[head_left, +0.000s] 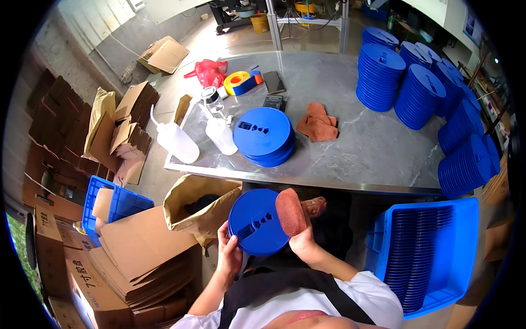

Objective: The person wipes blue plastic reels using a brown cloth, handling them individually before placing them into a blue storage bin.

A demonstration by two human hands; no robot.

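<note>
A round blue plastic reel (247, 210) with small star-shaped cutouts is held in front of me, below the table's near edge. My left hand (229, 253) grips its lower left rim, thumb on the face. At the reel's right rim my right hand (303, 241) is closed on a folded reddish-brown cloth (290, 213), which overlaps that rim. The fingers behind the cloth are mostly hidden. A short stack of similar blue reels (264, 131) stands on the table just beyond, beside a second brown cloth (319, 123).
Two white squeeze bottles (178, 143) stand at the grey table's (356, 159) left end, near tape rolls (239, 83) and a phone (274, 82). Tall blue stacks (378, 79) line its right side. A blue crate (460, 241) holds dark discs; an open sack (178, 200) and cardboard (142, 236) sit left.
</note>
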